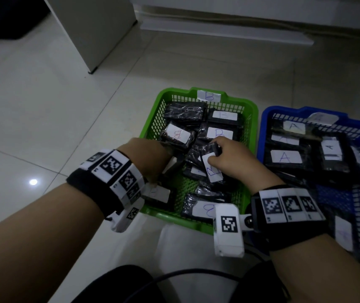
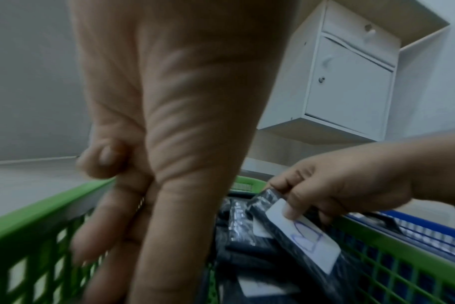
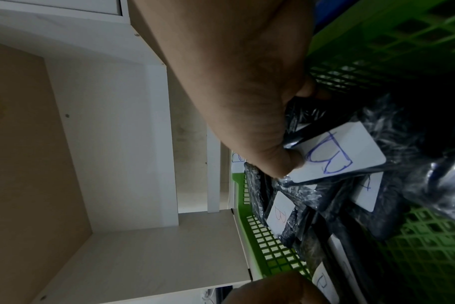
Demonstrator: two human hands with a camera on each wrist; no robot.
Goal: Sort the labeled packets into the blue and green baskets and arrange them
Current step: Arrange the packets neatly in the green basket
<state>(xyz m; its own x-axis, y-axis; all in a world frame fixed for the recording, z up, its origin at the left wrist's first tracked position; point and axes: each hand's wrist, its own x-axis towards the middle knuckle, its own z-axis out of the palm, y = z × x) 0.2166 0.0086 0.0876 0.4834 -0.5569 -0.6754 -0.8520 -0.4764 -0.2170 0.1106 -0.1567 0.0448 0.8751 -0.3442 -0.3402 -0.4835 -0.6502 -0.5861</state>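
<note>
A green basket [image 1: 255, 119] labelled B sits in the middle of the tiled floor with several black packets with white B labels lying loose in it. To its right a blue basket [image 1: 264, 119] holds several packets marked A. My right hand [image 1: 229, 158] pinches a black packet with a blue B label [image 1: 212, 173] over the green basket's middle; the thumb lies on that B label [image 3: 338, 154]. My left hand [image 1: 148, 158] reaches down inside the green basket's left wall [image 2: 26, 218], its fingers [image 2: 169, 195] straight with nothing seen in them; the fingertips are hidden.
A white cabinet [image 1: 100, 29] stands on the floor at the back left, and a white ledge [image 1: 229, 33] runs along the back. A black cable [image 1: 185, 273] and dark clothing lie near my knees. Bare tiles spread to the left of the green basket.
</note>
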